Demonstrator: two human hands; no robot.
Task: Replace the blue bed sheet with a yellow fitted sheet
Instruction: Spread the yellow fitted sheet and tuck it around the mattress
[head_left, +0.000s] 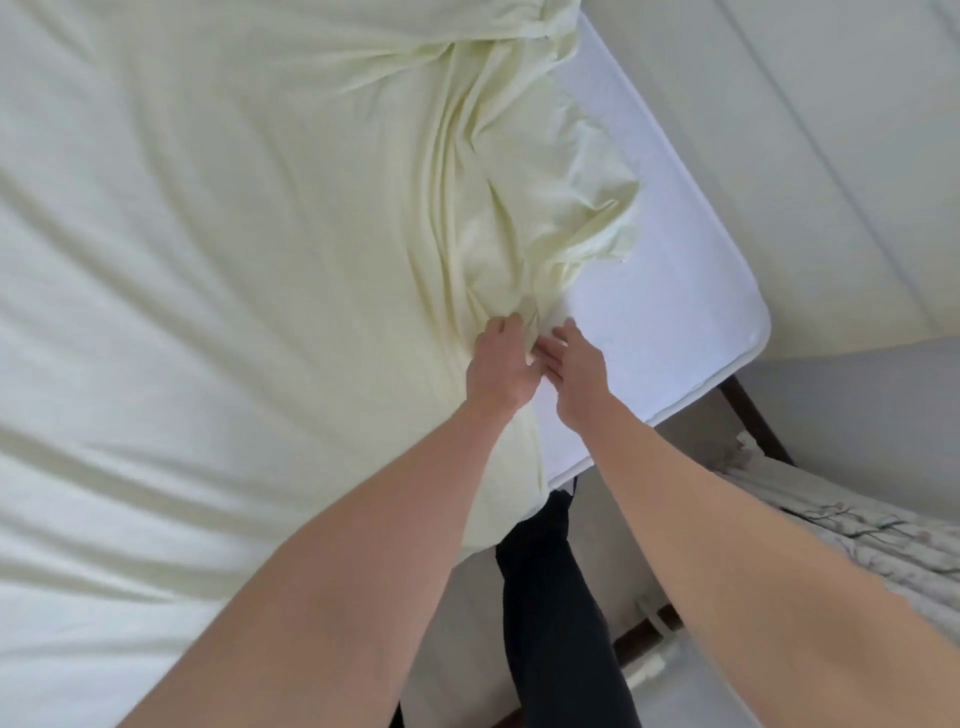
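Note:
The pale yellow fitted sheet (234, 218) lies spread over most of the bed, bunched into folds toward the right corner. The white mattress (660, 291) shows bare at that corner, where the sheet does not cover it. My left hand (498, 364) pinches a gathered fold of the yellow sheet near its edge. My right hand (576, 369) lies right beside it with its fingers curled at the same edge; whether they grip the fabric is unclear. No blue sheet is in view.
A pale wall (831, 130) runs close along the mattress's far right side. A dark bed-frame leg (756, 421) shows below the corner. Patterned grey fabric (857, 525) lies at the right. My dark trouser leg (550, 597) stands against the bed edge.

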